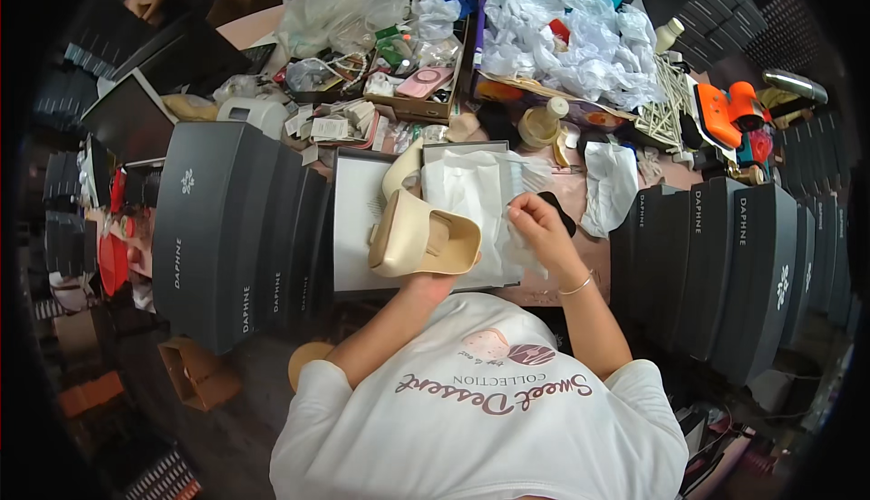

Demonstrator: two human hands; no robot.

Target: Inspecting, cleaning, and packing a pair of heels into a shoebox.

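Observation:
My left hand (430, 286) holds a cream shoe (401, 239) from below, its opening and beige lining turned to the right. Just beyond it a second cream shoe (402, 170) leans over the edge between the two halves of a dark shoebox. White tissue paper (460, 194) lines the right half, while the left half (355, 201) shows a pale inside. Over the paper's right side, my right hand (542, 230) has its thumb and fingertips pinched together on the thin white sheet. A black object (558, 212) lies partly hidden behind that hand.
Rows of dark shoeboxes stand at left (217, 228) and right (720, 273). Behind are a carton of crumpled white plastic bags (571, 42), a cluttered box (426, 106), a bottle of yellowish liquid (541, 123), white sticks (666, 101) and an orange tool (725, 115).

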